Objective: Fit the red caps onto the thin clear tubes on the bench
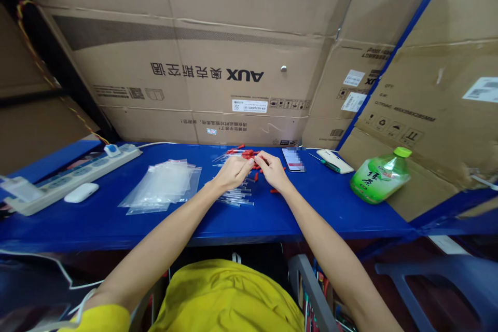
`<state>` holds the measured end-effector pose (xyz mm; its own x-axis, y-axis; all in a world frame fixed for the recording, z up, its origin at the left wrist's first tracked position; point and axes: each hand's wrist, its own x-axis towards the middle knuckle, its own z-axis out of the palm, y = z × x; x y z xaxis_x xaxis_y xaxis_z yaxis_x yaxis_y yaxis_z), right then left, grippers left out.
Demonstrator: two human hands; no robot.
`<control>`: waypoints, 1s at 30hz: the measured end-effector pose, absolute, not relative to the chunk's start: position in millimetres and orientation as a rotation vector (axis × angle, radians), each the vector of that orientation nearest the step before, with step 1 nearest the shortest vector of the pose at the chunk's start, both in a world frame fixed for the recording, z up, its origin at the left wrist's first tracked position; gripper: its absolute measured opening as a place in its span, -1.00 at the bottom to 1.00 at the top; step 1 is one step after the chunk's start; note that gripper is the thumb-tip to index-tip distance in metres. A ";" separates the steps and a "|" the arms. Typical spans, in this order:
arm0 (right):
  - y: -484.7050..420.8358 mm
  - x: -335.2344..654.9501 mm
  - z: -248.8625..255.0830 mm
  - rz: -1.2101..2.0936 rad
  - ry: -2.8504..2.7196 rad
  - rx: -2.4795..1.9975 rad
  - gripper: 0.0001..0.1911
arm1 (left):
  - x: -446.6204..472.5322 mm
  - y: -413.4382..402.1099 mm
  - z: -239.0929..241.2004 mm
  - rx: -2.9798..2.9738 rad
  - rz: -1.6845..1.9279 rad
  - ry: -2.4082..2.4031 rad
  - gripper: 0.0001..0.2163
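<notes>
While 2 hands (232, 170) flank red pieces (248, 154) near 1 phone (292, 160), each grip's state is unclear.

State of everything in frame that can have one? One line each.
Left hand: fingers drawn together, meeting the other; grip contents unclear
Right hand: same, contents unclear
Red pieces: loose, bunched around the hands
Clear slender pieces: loose, strewn
Clear bags: flat, overlapping pile
Phone: screen lit
Bottle: capped
Power strip: plugs in
White case: shut
</notes>
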<state>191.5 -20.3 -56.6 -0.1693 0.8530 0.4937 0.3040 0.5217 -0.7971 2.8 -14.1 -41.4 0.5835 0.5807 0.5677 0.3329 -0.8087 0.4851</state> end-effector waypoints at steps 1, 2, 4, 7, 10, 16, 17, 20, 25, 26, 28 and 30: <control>-20.3 190.3 -55.5 0.758 -1.673 -0.943 -0.53 | 3.7 -14.6 -41.9 2.481 1.097 0.722 -0.43; -20.2 189.2 -54.8 0.872 -1.612 -0.908 -0.51 | 4.7 -14.8 -42.6 2.465 1.124 0.702 -0.43; -19.5 187.2 -53.8 1.079 -1.486 -0.853 -0.47 | 6.7 -14.1 -44.3 2.465 1.157 0.675 -0.42; -18.1 185.5 -53.3 1.222 -1.367 -0.802 -0.42 | 8.1 -11.0 -46.1 2.591 1.144 0.643 -0.43; -16.8 185.6 -53.1 1.252 -1.325 -0.769 -0.41 | 7.7 -7.6 -46.8 2.718 1.118 0.605 -0.46; -14.9 186.6 -54.9 1.222 -1.333 -0.776 -0.40 | 8.0 -6.2 -48.3 2.814 1.084 0.594 -0.49; -14.3 186.7 -55.6 1.213 -1.333 -0.781 -0.40 | 8.3 -6.2 -48.6 2.829 1.079 0.594 -0.49; -11.8 187.6 -57.3 1.191 -1.329 -0.783 -0.40 | 9.0 -6.0 -49.5 2.884 1.066 0.587 -0.49; -8.1 190.2 -58.7 1.168 -1.323 -0.801 -0.43 | 9.8 -4.6 -50.2 2.894 1.043 0.627 -0.49; -7.8 189.9 -59.4 1.163 -1.322 -0.814 -0.42 | 10.3 -4.2 -50.2 2.886 1.043 0.635 -0.49; -7.3 187.8 -61.5 1.151 -1.316 -0.838 -0.41 | 11.6 -3.4 -50.0 2.881 1.037 0.636 -0.49; -5.9 186.2 -63.5 1.124 -1.295 -0.859 -0.40 | 13.0 -3.6 -49.8 2.879 1.028 0.639 -0.49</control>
<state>186.2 -5.9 -63.5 -0.0716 0.9565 0.2828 -0.1454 0.2705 -0.9517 13.0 -3.6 -49.8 0.6996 0.3832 0.6031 0.3714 -0.9161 0.1513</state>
